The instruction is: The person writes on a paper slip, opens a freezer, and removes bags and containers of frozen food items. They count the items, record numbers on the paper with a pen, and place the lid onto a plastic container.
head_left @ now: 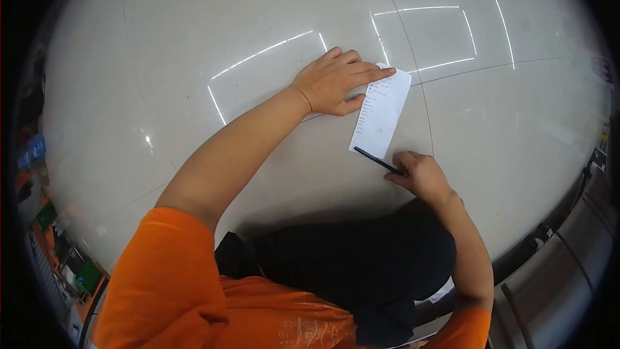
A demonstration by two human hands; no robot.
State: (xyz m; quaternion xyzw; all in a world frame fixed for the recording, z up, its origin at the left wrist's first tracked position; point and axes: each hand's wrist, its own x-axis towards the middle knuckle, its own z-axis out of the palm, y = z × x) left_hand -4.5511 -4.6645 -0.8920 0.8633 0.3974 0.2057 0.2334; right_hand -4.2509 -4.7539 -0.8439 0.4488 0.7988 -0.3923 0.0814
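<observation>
A narrow white sheet of paper (386, 113) with several lines of small handwriting lies on the tiled floor. My left hand (336, 83) rests palm down at its upper left edge, the index finger stretched across the top of the sheet and the thumb by its left side. Below and to the right of the paper, my right hand (420, 174) is closed on a dark pen (376, 159). The pen slants up to the left, its far end over the paper's bottom left corner.
Glossy floor tiles (278, 155) with bright light reflections surround the paper. My dark-clothed legs (336, 258) are below my hands. Brown panels (562, 265) stand at the lower right. Assorted items, one of them blue (32, 152), line the left edge.
</observation>
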